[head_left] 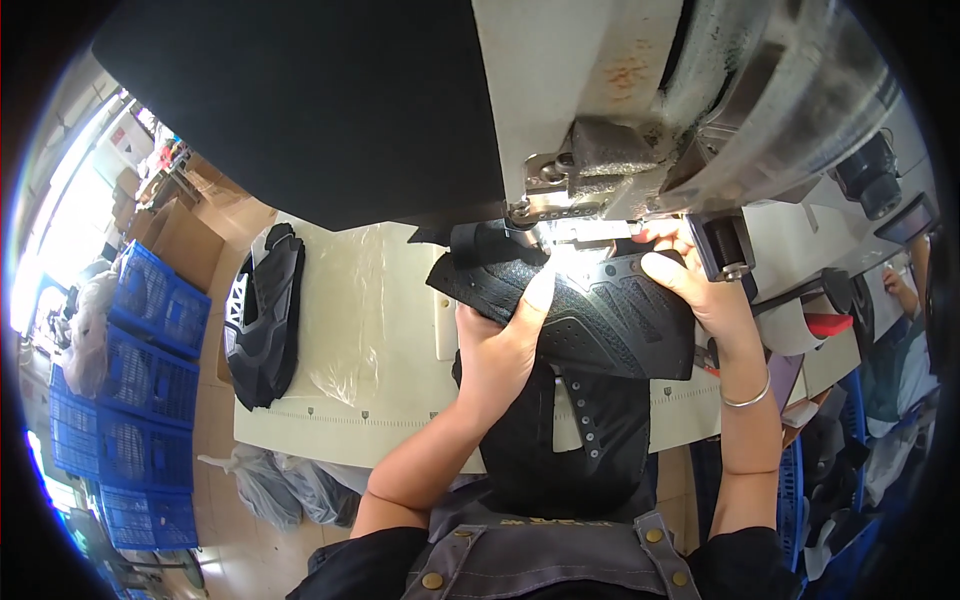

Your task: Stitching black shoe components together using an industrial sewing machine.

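Observation:
A black shoe upper (pixel 625 325) with a dotted, ribbed surface lies under the lit working point of a sewing machine (pixel 590 185). My left hand (pixel 507 345) grips its left part, thumb on top and the other fingers partly hidden beneath. At its right end my right hand (pixel 700 290) pinches the far edge between thumb and fingers, close to the machine's head. The glare hides the needle and the stitching spot. Below hangs another black piece with a row of eyelets (pixel 590 420), over the table's front edge and my lap.
Stacked black shoe uppers (pixel 268 320) lie at the table's left end, beside a clear plastic sheet (pixel 345 310). Blue crates (pixel 150 380) stand along the left floor, with plastic bags (pixel 265 485) under the table. Another person's hand (pixel 897 287) shows at far right.

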The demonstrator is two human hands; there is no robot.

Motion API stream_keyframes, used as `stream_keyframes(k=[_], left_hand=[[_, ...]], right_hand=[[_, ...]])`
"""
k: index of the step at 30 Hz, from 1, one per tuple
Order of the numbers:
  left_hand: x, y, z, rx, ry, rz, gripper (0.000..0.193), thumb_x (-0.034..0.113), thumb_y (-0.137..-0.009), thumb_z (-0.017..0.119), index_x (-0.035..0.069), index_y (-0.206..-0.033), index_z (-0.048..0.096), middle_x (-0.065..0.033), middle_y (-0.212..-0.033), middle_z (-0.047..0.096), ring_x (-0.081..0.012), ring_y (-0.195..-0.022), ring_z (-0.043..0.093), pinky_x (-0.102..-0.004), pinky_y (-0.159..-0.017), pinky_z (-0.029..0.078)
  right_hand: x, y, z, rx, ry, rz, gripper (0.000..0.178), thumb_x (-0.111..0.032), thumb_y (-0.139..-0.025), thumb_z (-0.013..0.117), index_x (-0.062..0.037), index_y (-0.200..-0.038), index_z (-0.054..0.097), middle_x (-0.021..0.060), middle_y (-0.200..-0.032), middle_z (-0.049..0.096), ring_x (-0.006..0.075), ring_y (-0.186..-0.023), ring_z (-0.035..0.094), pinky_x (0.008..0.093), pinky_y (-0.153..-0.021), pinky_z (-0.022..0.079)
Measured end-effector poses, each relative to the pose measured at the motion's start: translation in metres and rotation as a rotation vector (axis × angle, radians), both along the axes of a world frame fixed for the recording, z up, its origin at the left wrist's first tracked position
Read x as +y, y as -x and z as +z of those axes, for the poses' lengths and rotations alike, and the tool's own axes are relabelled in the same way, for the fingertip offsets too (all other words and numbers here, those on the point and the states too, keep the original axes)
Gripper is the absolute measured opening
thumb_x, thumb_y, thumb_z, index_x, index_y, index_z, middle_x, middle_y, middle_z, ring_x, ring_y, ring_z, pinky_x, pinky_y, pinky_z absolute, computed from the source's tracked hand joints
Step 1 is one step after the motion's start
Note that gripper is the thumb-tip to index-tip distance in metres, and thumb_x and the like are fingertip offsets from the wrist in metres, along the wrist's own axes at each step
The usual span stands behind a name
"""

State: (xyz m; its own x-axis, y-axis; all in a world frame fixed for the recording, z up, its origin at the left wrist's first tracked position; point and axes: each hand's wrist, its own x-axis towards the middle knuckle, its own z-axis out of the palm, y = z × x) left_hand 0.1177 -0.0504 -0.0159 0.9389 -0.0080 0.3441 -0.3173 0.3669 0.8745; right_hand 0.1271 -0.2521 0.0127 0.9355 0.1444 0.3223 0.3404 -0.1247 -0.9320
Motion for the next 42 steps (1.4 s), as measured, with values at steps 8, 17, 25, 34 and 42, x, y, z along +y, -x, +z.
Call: stream_keyframes(k=[8, 17, 25, 34, 42], left_hand=[[0.002, -0.005, 0.01, 0.05, 0.033, 0.011, 0.011, 0.005, -0.082, 0.058, -0.002, -0.091, 0.058, 0.0009, -0.08, 0.057, -0.0044, -0.07, 0.05, -0.02, -0.064, 0.042], [0.006, -0.009, 0.011, 0.062, -0.05, -0.005, 0.01, 0.005, -0.081, 0.059, 0.001, -0.09, 0.059, 0.001, -0.081, 0.059, -0.0053, -0.072, 0.052, -0.0213, -0.065, 0.042], [0.011, -0.018, 0.018, 0.098, -0.034, -0.038, 0.006, 0.005, -0.08, 0.059, 0.002, -0.086, 0.058, 0.0028, -0.078, 0.057, -0.0048, -0.072, 0.051, -0.0213, -0.065, 0.041], [0.023, -0.035, 0.018, 0.1, -0.163, -0.15, 0.001, 0.004, -0.079, 0.056, 0.005, -0.079, 0.056, 0.004, -0.073, 0.054, -0.0045, -0.07, 0.048, -0.0208, -0.064, 0.038], [0.027, -0.038, 0.024, 0.167, -0.197, -0.16, 0.005, 0.002, -0.077, 0.058, 0.004, -0.08, 0.055, 0.0008, -0.077, 0.056, -0.0076, -0.074, 0.051, -0.0237, -0.07, 0.041]], right_hand=[[-0.002, 0.003, -0.008, 0.028, 0.006, 0.011, 0.014, -0.01, -0.079, 0.058, -0.0015, -0.089, 0.058, 0.0026, -0.088, 0.056, 0.0102, -0.085, 0.05, 0.0244, -0.081, 0.038], [0.006, 0.012, -0.004, -0.007, -0.061, -0.071, 0.011, 0.002, -0.08, 0.053, 0.0037, -0.09, 0.058, 0.0019, -0.083, 0.06, 0.0054, -0.077, 0.052, 0.0201, -0.072, 0.042], [0.008, 0.017, -0.003, -0.007, -0.075, -0.06, 0.013, 0.001, -0.081, 0.055, 0.0033, -0.092, 0.059, 0.0026, -0.085, 0.06, 0.0053, -0.078, 0.052, 0.0194, -0.073, 0.042], [0.0, 0.018, -0.02, 0.054, -0.107, -0.028, 0.015, -0.004, -0.081, 0.057, 0.0019, -0.095, 0.059, 0.0024, -0.087, 0.059, 0.007, -0.08, 0.051, 0.021, -0.075, 0.04], [0.002, 0.023, -0.024, 0.066, -0.125, -0.007, 0.019, -0.007, -0.082, 0.057, 0.0003, -0.099, 0.06, 0.0036, -0.089, 0.06, 0.0084, -0.084, 0.053, 0.0224, -0.079, 0.041]])
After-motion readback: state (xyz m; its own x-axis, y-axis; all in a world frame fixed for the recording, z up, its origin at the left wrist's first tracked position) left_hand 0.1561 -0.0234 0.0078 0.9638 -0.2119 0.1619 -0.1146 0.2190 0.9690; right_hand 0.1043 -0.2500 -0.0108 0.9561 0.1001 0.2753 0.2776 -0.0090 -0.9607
